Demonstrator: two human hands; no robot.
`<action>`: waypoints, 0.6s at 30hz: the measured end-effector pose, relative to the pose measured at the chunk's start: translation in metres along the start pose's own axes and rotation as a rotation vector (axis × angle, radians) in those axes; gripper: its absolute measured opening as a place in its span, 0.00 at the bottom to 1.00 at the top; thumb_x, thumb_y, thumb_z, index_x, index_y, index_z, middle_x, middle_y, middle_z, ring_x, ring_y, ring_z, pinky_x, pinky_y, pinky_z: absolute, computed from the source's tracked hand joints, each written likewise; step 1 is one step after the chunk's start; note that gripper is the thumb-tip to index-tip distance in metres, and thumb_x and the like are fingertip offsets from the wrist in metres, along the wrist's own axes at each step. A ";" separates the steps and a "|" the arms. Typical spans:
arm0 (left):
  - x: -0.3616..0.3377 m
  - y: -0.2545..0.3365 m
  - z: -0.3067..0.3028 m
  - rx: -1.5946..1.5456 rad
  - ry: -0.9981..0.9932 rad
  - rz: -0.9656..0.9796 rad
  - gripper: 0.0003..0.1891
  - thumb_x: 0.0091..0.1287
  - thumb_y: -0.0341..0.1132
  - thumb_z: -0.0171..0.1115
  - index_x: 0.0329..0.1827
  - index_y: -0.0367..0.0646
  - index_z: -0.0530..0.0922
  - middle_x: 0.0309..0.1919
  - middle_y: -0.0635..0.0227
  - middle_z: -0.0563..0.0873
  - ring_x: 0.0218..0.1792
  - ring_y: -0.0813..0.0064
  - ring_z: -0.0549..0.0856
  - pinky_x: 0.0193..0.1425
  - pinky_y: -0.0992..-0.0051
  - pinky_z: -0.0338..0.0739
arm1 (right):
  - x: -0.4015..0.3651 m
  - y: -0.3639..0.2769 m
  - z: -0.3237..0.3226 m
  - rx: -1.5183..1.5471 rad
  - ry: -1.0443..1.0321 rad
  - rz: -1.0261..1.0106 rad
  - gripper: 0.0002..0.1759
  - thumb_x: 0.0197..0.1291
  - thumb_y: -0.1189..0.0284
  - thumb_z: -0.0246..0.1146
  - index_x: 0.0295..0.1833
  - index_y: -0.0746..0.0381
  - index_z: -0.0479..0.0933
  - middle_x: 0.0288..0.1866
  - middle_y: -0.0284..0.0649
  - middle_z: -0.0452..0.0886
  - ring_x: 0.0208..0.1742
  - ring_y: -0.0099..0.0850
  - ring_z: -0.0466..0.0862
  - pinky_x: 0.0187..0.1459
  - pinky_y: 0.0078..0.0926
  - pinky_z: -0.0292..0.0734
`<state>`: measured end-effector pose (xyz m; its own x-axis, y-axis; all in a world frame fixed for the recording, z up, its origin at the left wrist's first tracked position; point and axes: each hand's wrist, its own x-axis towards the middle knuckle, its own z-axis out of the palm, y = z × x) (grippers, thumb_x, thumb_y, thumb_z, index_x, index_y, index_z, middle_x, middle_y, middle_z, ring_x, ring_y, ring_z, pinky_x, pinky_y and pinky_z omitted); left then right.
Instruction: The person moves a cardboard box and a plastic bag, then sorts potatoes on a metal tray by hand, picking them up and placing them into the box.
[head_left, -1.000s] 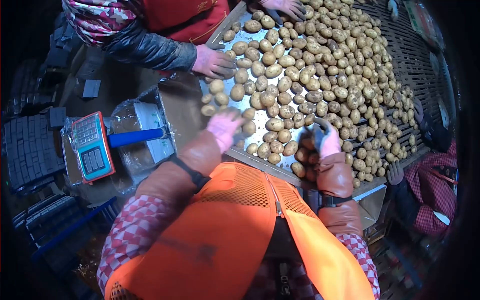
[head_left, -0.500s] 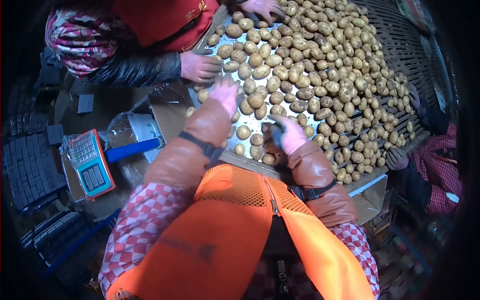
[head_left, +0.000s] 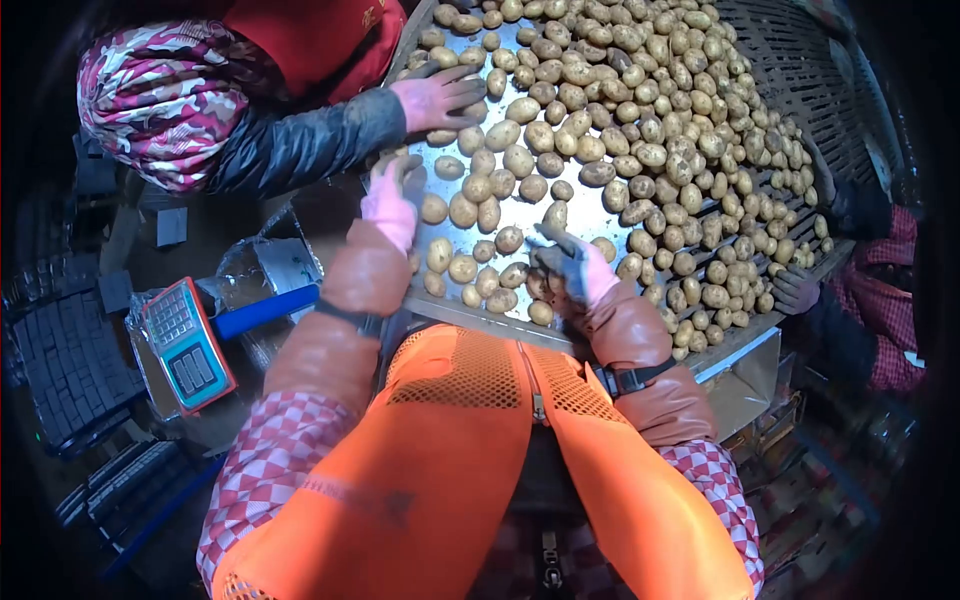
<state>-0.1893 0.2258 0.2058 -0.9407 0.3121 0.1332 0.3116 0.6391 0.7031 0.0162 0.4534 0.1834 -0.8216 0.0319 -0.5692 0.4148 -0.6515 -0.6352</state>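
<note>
My left hand (head_left: 388, 198), in a pink glove with dark fingers, is at the left edge of the metal sorting tray (head_left: 425, 180), fingers stretched out. Loose potatoes (head_left: 463, 211) lie just to its right. Nearer my body, my right hand (head_left: 578, 264), gloved in pink and grey, reaches in from the right with its fingers apart. Its fingertips are right at a potato (head_left: 540, 287) by the front rim. A small group of potatoes lies on the metal between my two hands.
A large heap of potatoes (head_left: 690, 150) covers the slatted rack (head_left: 780, 60). A co-worker's gloved hand (head_left: 440, 98) rests at the tray's upper left; another person's gloved hand (head_left: 796, 291) is at the right edge. A scale (head_left: 187, 345) and a cardboard box (head_left: 745, 385) stand nearby.
My left hand has moved left to the tray's edge, and more potatoes now lie along the near left side. My right hand stays near the front rim. The co-worker's hand has shifted up and right.
</note>
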 end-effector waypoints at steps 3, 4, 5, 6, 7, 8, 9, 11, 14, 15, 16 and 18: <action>-0.044 0.036 0.006 -0.526 -0.420 -0.162 0.17 0.71 0.37 0.66 0.61 0.44 0.80 0.55 0.55 0.85 0.57 0.53 0.84 0.62 0.59 0.79 | -0.024 -0.026 0.030 0.033 -0.124 0.004 0.45 0.68 0.65 0.66 0.83 0.63 0.51 0.61 0.49 0.81 0.52 0.35 0.83 0.50 0.32 0.83; -0.056 0.039 0.009 -0.326 -0.484 0.144 0.18 0.70 0.36 0.66 0.62 0.44 0.79 0.54 0.56 0.86 0.56 0.52 0.84 0.62 0.58 0.79 | -0.026 -0.026 0.036 0.092 -0.163 -0.089 0.47 0.67 0.60 0.67 0.82 0.64 0.50 0.61 0.49 0.80 0.51 0.35 0.83 0.49 0.33 0.83; -0.055 0.044 0.017 -0.121 -0.422 0.334 0.19 0.69 0.36 0.66 0.62 0.46 0.80 0.55 0.57 0.85 0.57 0.52 0.83 0.63 0.57 0.78 | -0.016 -0.021 0.034 -0.020 -0.175 -0.029 0.45 0.65 0.53 0.67 0.79 0.62 0.57 0.58 0.47 0.80 0.47 0.33 0.82 0.43 0.35 0.83; -0.056 0.048 0.021 0.081 -0.356 0.521 0.19 0.68 0.35 0.66 0.63 0.47 0.80 0.55 0.58 0.85 0.57 0.52 0.83 0.64 0.57 0.77 | -0.015 -0.016 0.029 -0.016 -0.173 -0.033 0.45 0.65 0.53 0.67 0.79 0.62 0.57 0.58 0.47 0.80 0.47 0.33 0.82 0.43 0.35 0.83; -0.061 0.049 0.019 0.224 -0.331 0.667 0.20 0.66 0.36 0.66 0.62 0.48 0.80 0.57 0.59 0.84 0.60 0.50 0.81 0.66 0.56 0.74 | -0.014 -0.013 0.023 0.016 -0.231 0.017 0.42 0.65 0.51 0.66 0.76 0.62 0.61 0.56 0.45 0.80 0.45 0.33 0.81 0.43 0.33 0.82; -0.069 0.044 0.013 0.221 -0.331 0.673 0.20 0.66 0.36 0.66 0.62 0.48 0.80 0.57 0.59 0.84 0.60 0.50 0.81 0.66 0.56 0.74 | -0.015 -0.014 0.019 0.047 -0.288 0.068 0.40 0.65 0.49 0.66 0.74 0.61 0.64 0.54 0.43 0.81 0.44 0.32 0.81 0.42 0.31 0.81; -0.079 0.028 0.003 0.204 -0.460 0.618 0.19 0.67 0.37 0.66 0.61 0.49 0.80 0.57 0.59 0.83 0.60 0.51 0.80 0.66 0.56 0.74 | -0.029 -0.018 0.018 0.061 -0.234 0.053 0.38 0.65 0.45 0.64 0.71 0.59 0.67 0.48 0.39 0.79 0.42 0.30 0.78 0.40 0.30 0.78; -0.094 0.000 -0.014 0.212 -0.561 0.484 0.18 0.67 0.38 0.65 0.60 0.50 0.81 0.57 0.58 0.84 0.60 0.51 0.81 0.65 0.57 0.74 | -0.028 0.006 -0.017 0.205 -0.307 0.058 0.36 0.69 0.45 0.59 0.74 0.56 0.65 0.46 0.32 0.75 0.42 0.27 0.76 0.40 0.30 0.75; -0.079 0.006 -0.035 0.443 -0.736 0.060 0.17 0.69 0.38 0.63 0.60 0.47 0.81 0.51 0.53 0.86 0.54 0.50 0.83 0.61 0.57 0.76 | -0.050 -0.004 -0.008 0.445 -0.307 0.042 0.36 0.76 0.44 0.51 0.81 0.52 0.59 0.48 0.31 0.75 0.46 0.28 0.77 0.43 0.33 0.78; -0.075 0.013 -0.031 0.366 -0.584 0.170 0.18 0.69 0.37 0.63 0.60 0.48 0.81 0.51 0.54 0.86 0.55 0.50 0.83 0.61 0.57 0.76 | -0.053 -0.009 -0.006 0.350 -0.207 0.045 0.38 0.75 0.41 0.50 0.81 0.52 0.59 0.48 0.32 0.75 0.46 0.27 0.76 0.45 0.34 0.78; -0.074 0.021 -0.024 0.287 -0.427 0.281 0.18 0.68 0.37 0.63 0.60 0.48 0.81 0.52 0.55 0.86 0.56 0.51 0.83 0.62 0.58 0.76 | -0.055 -0.011 -0.004 0.253 -0.107 0.044 0.40 0.74 0.38 0.49 0.80 0.52 0.59 0.49 0.32 0.74 0.47 0.27 0.76 0.46 0.35 0.78; -0.064 0.045 0.007 0.191 -0.320 0.439 0.18 0.67 0.36 0.63 0.60 0.48 0.81 0.53 0.55 0.86 0.56 0.52 0.83 0.62 0.58 0.76 | -0.052 0.001 -0.019 0.205 -0.096 0.060 0.44 0.71 0.33 0.48 0.79 0.52 0.61 0.50 0.32 0.74 0.48 0.25 0.76 0.44 0.33 0.78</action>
<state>-0.1145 0.2391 0.2240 -0.6394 0.7551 0.1452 0.7103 0.5078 0.4874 0.0662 0.4653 0.2026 -0.8354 -0.0774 -0.5442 0.3841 -0.7904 -0.4772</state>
